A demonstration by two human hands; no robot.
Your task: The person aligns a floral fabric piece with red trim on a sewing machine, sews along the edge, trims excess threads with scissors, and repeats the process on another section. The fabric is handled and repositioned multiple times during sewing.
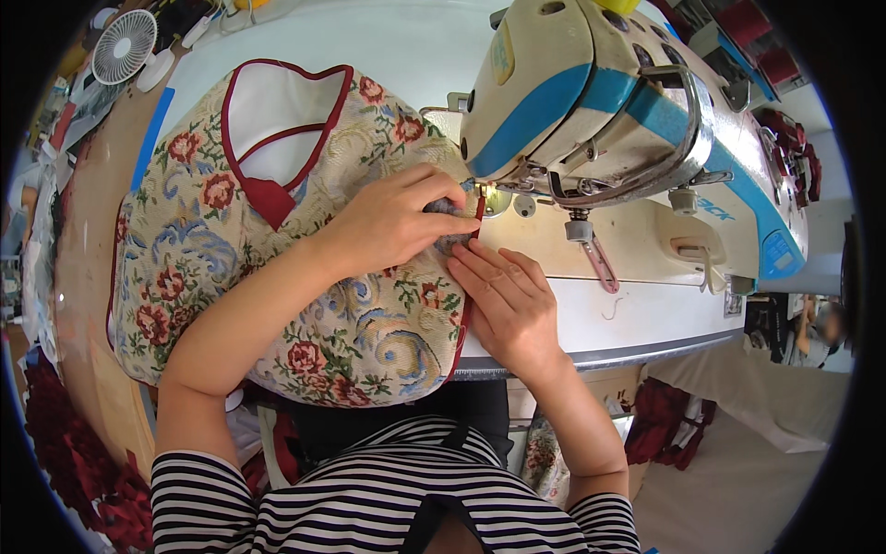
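Note:
A floral tapestry vest (pixel 369 314) with dark red binding and a V-shaped neck lies across the sewing table. Its right edge runs up under the needle area of a white and blue sewing machine (pixel 554 102). My left hand (pixel 392 222) is closed on the cloth beside the needle, thumb and forefinger bent together at the bound edge. A small grey patch (pixel 447 205) shows between those fingers; I cannot tell what it is. Just below, my right hand (pixel 509 300) rests with fingers stretched flat along the same edge, its thumb hidden.
A white fan (pixel 125 46) stands at the far left. The machine's metal guard (pixel 688 138) and arm rise over the right side. Dark red cloth pieces (pixel 69 452) are heaped at the lower left, and more red cloth (pixel 663 420) hangs below the table's right.

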